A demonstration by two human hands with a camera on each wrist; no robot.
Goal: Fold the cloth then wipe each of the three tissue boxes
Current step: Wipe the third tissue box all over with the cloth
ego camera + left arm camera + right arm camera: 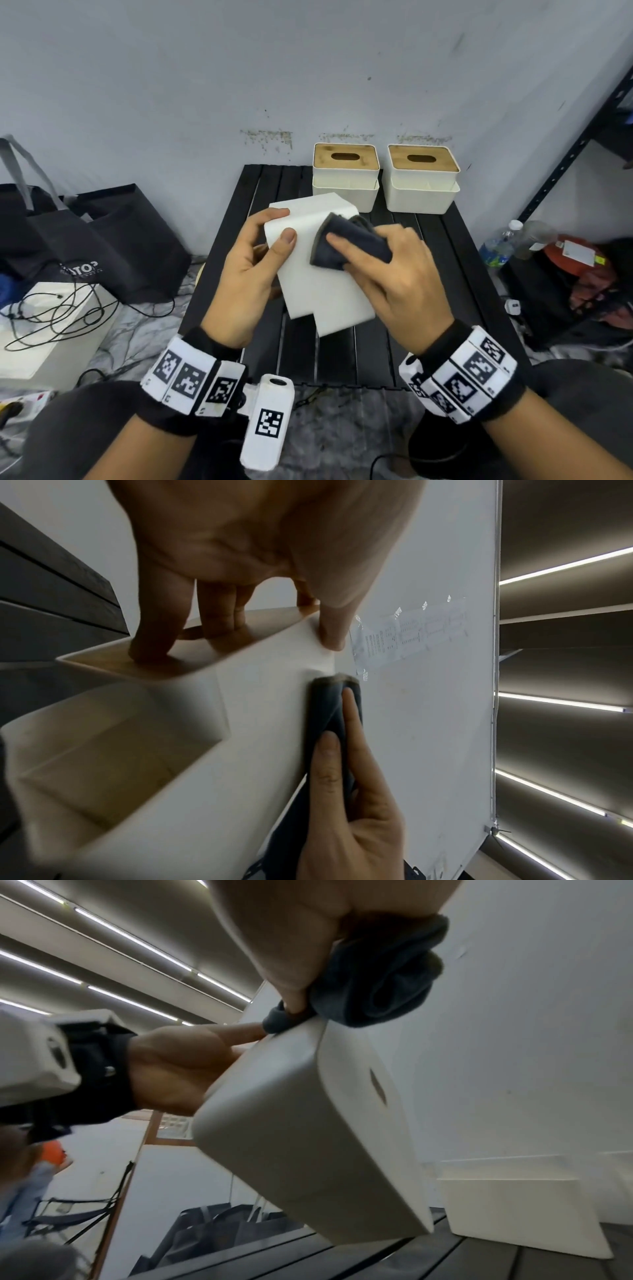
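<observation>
Above the black slatted table (pixel 236 274), the left hand (pixel 246 274) grips a tipped-up white plastic tissue box (pixel 322 287), while the right hand (pixel 394 274) presses a folded dark grey cloth (pixel 349 246) on it, seemingly pinned under flat fingers (pixel 352 718), two matching wood-lidded boxes (pixel 346 174) behind.

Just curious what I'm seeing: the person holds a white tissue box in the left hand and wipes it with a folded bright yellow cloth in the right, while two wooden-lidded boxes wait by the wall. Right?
Nearly. The folded cloth is dark grey-blue, not yellow, as the head view shows. The rest holds: the left hand holds the white tissue box, the right hand wipes, and two wooden-lidded boxes wait by the wall.
</observation>
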